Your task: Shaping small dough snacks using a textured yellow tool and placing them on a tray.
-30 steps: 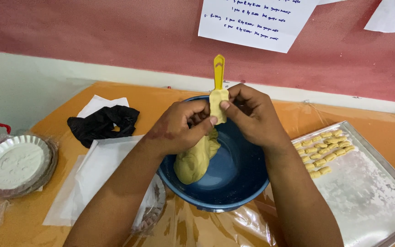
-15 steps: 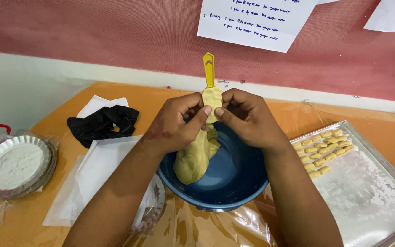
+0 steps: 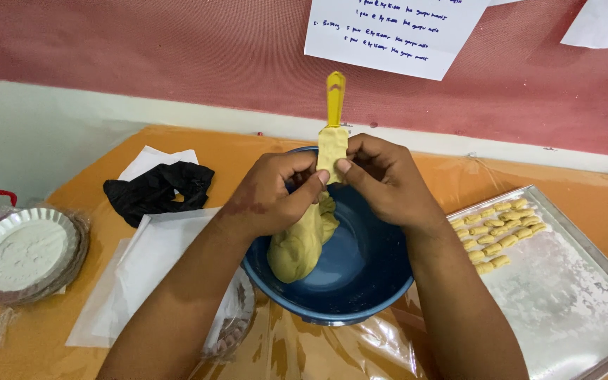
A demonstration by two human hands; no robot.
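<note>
1. At the near edge of the table (image 3: pixel 599 204), clear plastic film (image 3: pixel 332 348) lies over the orange top, crinkled under the bowl.
2. The blue bowl (image 3: pixel 360 281) sits near the middle of the near edge. A lump of yellow dough (image 3: pixel 297 246) rests against its left inner wall.
3. White paper sheets (image 3: pixel 149 260) lie left of the bowl, touching it. A foil pie dish (image 3: pixel 22 253) of white powder sits at the left edge.
4. A metal tray (image 3: pixel 564 295) lies at the right edge, dusted white, with rows of small dough pieces (image 3: pixel 497 232) at its far-left corner.
5. Above the bowl, the left hand (image 3: pixel 269 200) pinches the lower part of a dough strip (image 3: pixel 332 151) between thumb and fingers.
6. The right hand (image 3: pixel 381 183) grasps the same strip from the other side, thumb pressed on it.
7. The strip wraps a yellow tool (image 3: pixel 335 98), which stands upright above both hands.
8. A black cloth (image 3: pixel 156 188) lies crumpled toward the far-left corner.
9. Beyond the far edge, paper notes (image 3: pixel 395 32) hang on the red wall.
</note>
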